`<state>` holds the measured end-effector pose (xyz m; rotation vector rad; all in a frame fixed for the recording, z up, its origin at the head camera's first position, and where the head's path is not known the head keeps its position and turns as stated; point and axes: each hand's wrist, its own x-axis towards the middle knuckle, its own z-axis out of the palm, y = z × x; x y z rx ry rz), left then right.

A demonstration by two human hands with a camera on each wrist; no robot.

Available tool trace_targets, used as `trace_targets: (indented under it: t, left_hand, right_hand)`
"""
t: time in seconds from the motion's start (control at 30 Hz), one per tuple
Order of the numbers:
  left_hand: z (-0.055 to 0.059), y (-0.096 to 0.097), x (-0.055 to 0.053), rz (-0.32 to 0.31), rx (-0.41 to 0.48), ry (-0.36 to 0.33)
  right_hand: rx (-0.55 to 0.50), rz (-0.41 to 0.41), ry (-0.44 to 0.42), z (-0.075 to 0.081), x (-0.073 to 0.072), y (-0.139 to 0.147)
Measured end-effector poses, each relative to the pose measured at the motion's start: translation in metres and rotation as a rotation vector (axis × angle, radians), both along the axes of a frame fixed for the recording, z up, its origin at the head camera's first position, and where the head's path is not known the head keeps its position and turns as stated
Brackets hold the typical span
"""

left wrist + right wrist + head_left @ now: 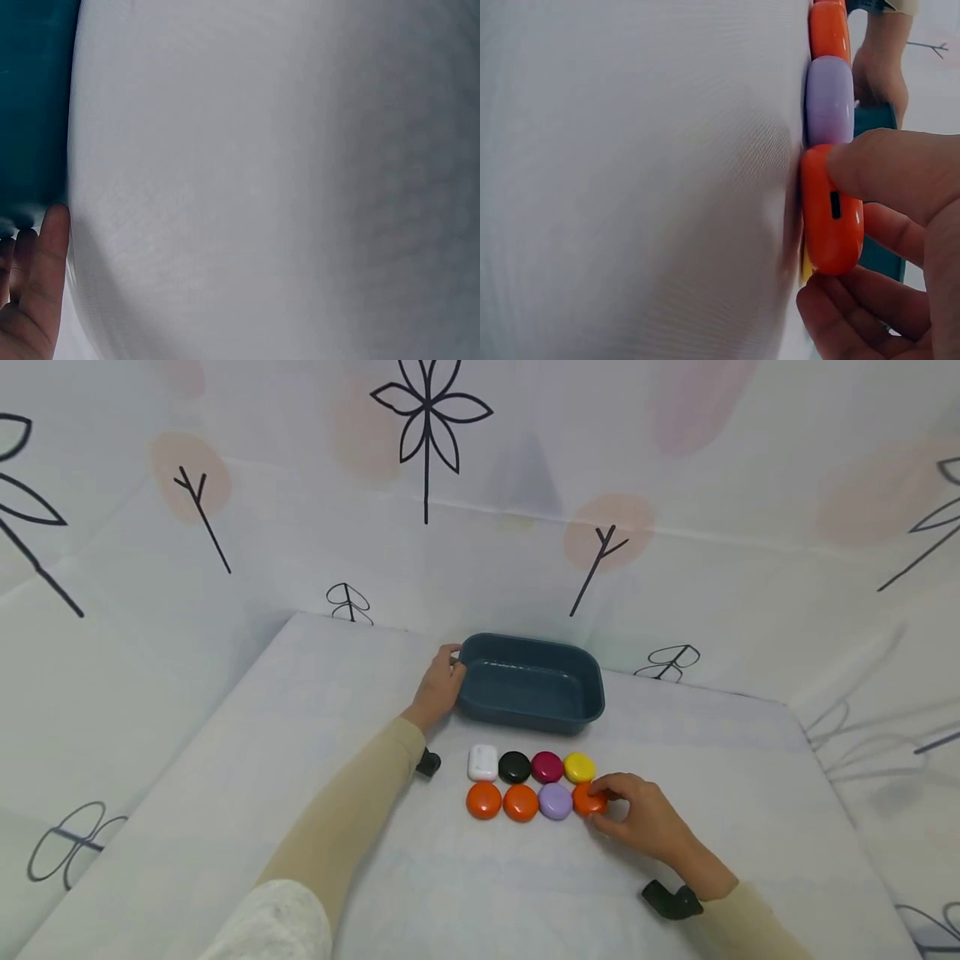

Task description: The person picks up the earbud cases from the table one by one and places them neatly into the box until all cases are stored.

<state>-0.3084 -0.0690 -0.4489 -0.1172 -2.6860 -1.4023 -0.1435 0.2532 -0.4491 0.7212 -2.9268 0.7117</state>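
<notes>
My right hand (641,818) pinches an orange earbud case (829,244) between thumb and fingers, at the right end of the front row. A small dark port slot shows on its side in the right wrist view. Beside it lie a lilac case (555,802) and two more orange cases. The row behind has a white case (482,763), a black one (514,767), a dark red one (547,767) and a yellow one (579,767). At the left end of a dark teal bin (528,727), my left hand (437,689) touches the wall with extended fingers.
The bin stands behind the two rows of cases, near the back edge of the table (300,727), which a white cloth covers. A curtain (495,568) with line-drawn plants hangs behind. A black wrist device (671,900) sits at my right wrist.
</notes>
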Motion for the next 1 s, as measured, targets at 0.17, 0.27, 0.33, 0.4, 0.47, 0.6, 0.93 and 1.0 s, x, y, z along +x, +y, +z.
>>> trace_targets:
  t: [0.17, 0.27, 0.33, 0.4, 0.47, 0.6, 0.93, 1.0]
  left_hand:
    - [0.002, 0.001, -0.001, 0.012, 0.010, -0.007]
    - [0.002, 0.002, 0.000, 0.019, 0.009, -0.017]
    - [0.002, 0.002, 0.001, 0.018, 0.005, -0.021]
    - [0.001, 0.002, 0.001, 0.013, 0.001, -0.022]
    - [0.001, 0.004, 0.001, 0.006, 0.001, -0.021]
    - [0.000, 0.006, 0.000, -0.004, 0.006, -0.021]
    - [0.000, 0.005, 0.001, 0.004, 0.039, -0.026]
    - [0.001, 0.003, 0.001, 0.007, 0.040, -0.037]
  right_hand:
    - [-0.019, 0.015, -0.025, 0.001, -0.003, 0.001]
    - [-0.037, 0.019, -0.042, 0.000, -0.003, 0.001]
    - [-0.040, 0.013, -0.048, 0.000, -0.002, 0.001]
    - [-0.044, 0.012, -0.048, 0.000, -0.001, 0.001]
    - [-0.041, 0.010, -0.042, 0.001, 0.000, 0.001]
    - [-0.047, 0.006, -0.042, 0.001, 0.001, 0.002]
    - [0.038, -0.049, 0.033, 0.009, 0.002, -0.001]
    - [0.031, -0.062, 0.046, 0.014, -0.002, -0.002]
